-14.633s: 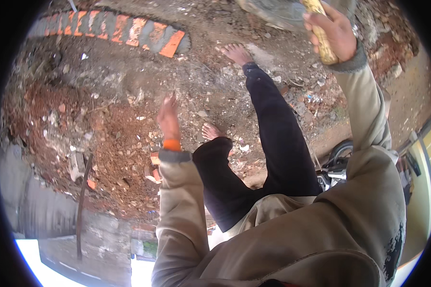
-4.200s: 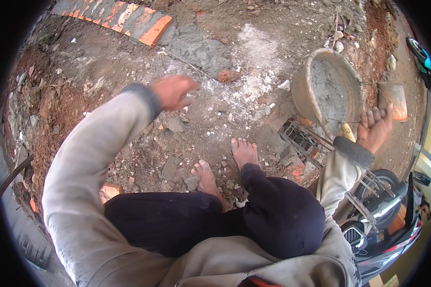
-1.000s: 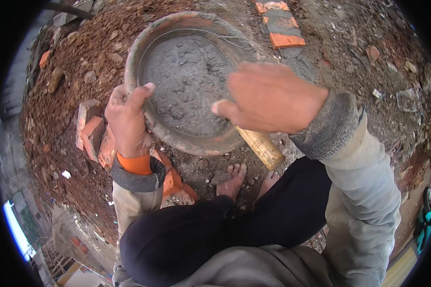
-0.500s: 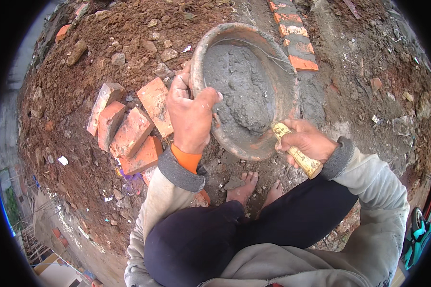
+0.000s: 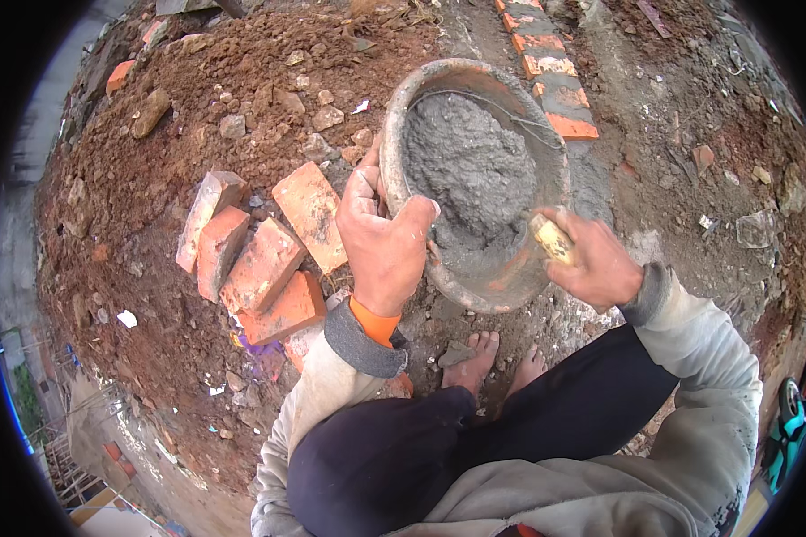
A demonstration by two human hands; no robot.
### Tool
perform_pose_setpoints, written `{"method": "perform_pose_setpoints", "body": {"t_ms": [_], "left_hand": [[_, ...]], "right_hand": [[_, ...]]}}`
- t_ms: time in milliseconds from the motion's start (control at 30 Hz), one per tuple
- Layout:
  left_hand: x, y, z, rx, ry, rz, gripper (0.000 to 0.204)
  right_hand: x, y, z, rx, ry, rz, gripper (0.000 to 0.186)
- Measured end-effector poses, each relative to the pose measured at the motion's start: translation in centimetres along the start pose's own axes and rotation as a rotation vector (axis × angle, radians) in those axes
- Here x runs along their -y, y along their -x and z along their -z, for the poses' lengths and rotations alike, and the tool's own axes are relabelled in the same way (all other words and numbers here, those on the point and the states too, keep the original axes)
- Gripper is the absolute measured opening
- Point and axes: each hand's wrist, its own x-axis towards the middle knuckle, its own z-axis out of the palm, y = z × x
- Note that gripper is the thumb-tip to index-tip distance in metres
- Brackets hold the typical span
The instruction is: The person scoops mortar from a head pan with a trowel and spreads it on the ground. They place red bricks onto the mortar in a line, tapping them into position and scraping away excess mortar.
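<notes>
My left hand (image 5: 383, 243) is closed on the near left rim of a round, mortar-smeared basin (image 5: 557, 179), thumb over the edge. Wet grey mortar (image 5: 471, 166) lies heaped inside it. At the basin's near right side, my right hand (image 5: 595, 265) is wrapped round the pale yellow handle of a trowel (image 5: 553, 239). The handle's end points up toward the left, and the trowel's blade is hidden. The basin is tilted, its opening facing me.
Several loose orange bricks (image 5: 261, 265) lie in a pile left of the basin. Beyond it, a row of bricks (image 5: 551, 67) set in mortar runs away from me. Rubble and reddish soil (image 5: 242, 80) cover the left. My bare feet (image 5: 475, 362) are just below the basin.
My right hand has turned the trowel handle, which now looks shorter and more end-on. The mortar has shifted into a rounder heap farther up the basin. My left hand keeps its hold.
</notes>
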Motion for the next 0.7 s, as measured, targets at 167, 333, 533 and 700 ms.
{"method": "perform_pose_setpoints", "body": {"t_ms": [167, 333, 533, 700], "left_hand": [[-1.9, -0.2, -0.9, -0.011, 0.034, 0.101, 0.058], [-1.5, -0.1, -1.4, -0.072, 0.009, 0.098, 0.049], [-0.7, -0.4, -1.8, -0.091, -0.038, 0.147, 0.040], [-1.1, -0.4, -1.7, -0.079, -0.201, 0.159, 0.034]], "right_hand": [[-1.3, -3.4, -0.8, 0.034, -0.012, 0.069, 0.055], [-3.4, -0.8, 1.1, -0.018, -0.001, 0.111, 0.057], [-7.2, 7.2, 5.2, -0.069, -0.004, -0.046, 0.059], [-10.7, 14.8, 3.6, -0.348, 0.011, -0.249, 0.057]]}}
